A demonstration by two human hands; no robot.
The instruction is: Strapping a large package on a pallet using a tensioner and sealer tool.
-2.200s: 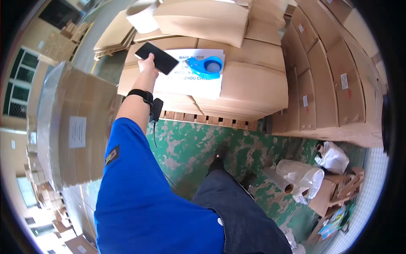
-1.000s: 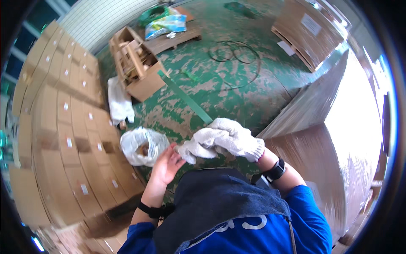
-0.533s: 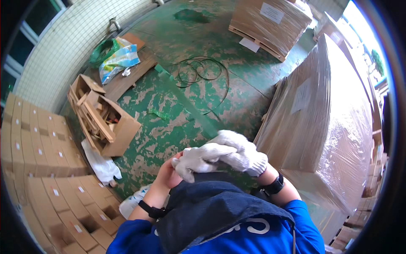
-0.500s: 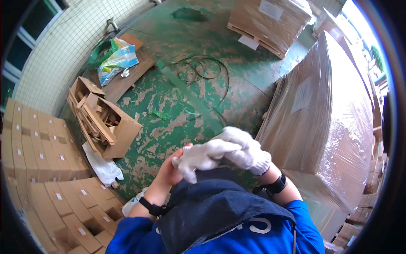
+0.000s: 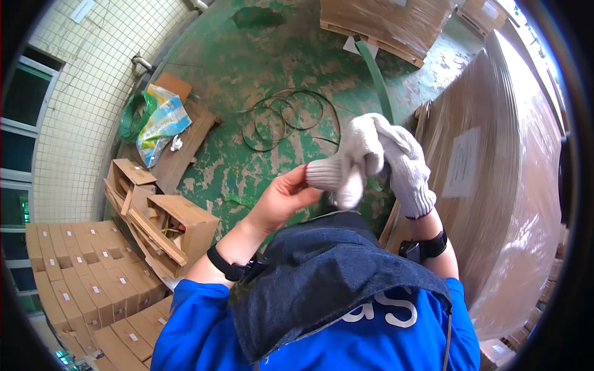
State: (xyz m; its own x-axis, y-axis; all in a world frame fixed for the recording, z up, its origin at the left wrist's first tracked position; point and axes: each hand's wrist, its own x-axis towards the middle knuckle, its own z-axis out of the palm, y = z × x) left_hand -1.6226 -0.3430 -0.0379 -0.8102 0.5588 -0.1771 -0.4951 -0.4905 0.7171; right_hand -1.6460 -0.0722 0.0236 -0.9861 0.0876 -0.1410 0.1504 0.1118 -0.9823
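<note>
My bare left hand (image 5: 281,201) pinches the ribbed cuff of a loose white knit glove (image 5: 346,164) between thumb and fingers. The glove's finger part bunches up against my right hand (image 5: 408,167), which wears a matching white glove. My right fingers are curled, and a long flat green strap (image 5: 374,77) runs from behind them up toward the far pallet. The strap's lower end is mostly hidden by the gloves. Both wrists carry black bands, and a dark apron (image 5: 334,266) hangs below the hands.
Tall film-wrapped cartons (image 5: 489,154) stand close on my right. Another wrapped pallet load (image 5: 383,28) is at the back. A thin dark coil (image 5: 291,117) lies on the worn green floor. At left are an open scrap carton (image 5: 185,226), stacked boxes (image 5: 86,272) and a wooden pallet (image 5: 185,142).
Both hands have moved up and to the right, and the left hand now grips the glove at its cuff. The green strap has swung from pointing far left to nearly straight ahead.
</note>
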